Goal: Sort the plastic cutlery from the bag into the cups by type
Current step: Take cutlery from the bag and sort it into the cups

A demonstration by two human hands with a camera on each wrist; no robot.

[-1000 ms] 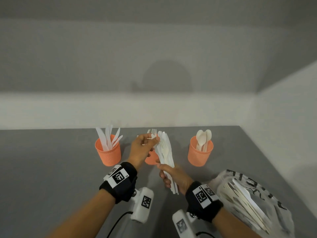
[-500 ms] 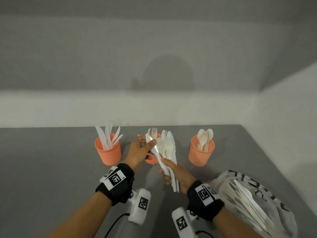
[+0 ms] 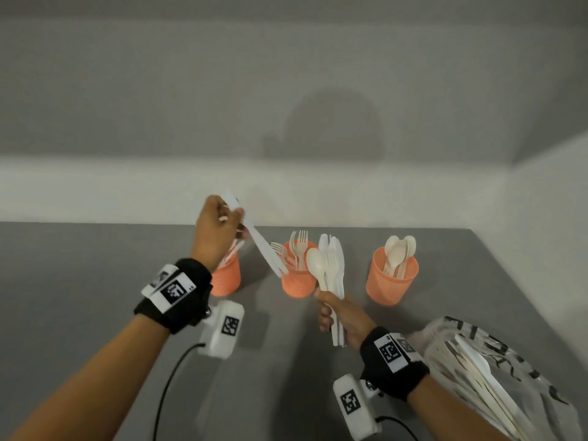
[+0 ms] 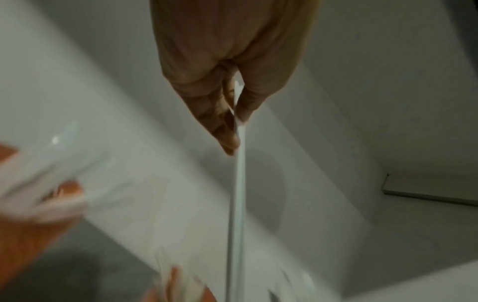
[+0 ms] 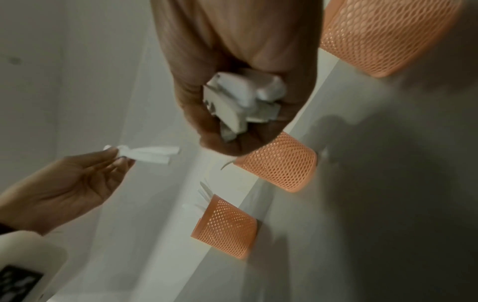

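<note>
My left hand (image 3: 219,224) pinches a white plastic knife (image 3: 261,246) by its blade end, raised above the left orange cup (image 3: 226,280), which holds knives. In the left wrist view the knife (image 4: 236,183) runs down from my fingertips (image 4: 232,122). My right hand (image 3: 337,316) grips a bundle of cutlery (image 3: 331,268), a spoon, a fork and knives, upright in front of the middle cup (image 3: 297,283) of forks. The handle ends of the bundle (image 5: 243,102) show in the right wrist view. The right cup (image 3: 392,283) holds spoons.
A clear printed plastic bag (image 3: 496,377) with more white cutlery lies at the front right of the grey table (image 3: 79,297). White walls close the table off behind and on the right. The three cups stand in a row near the back edge.
My left hand has pulled one knife out of the bundle and carried it up and left, over the knife cup. My right hand stays put with the remaining bundle.
</note>
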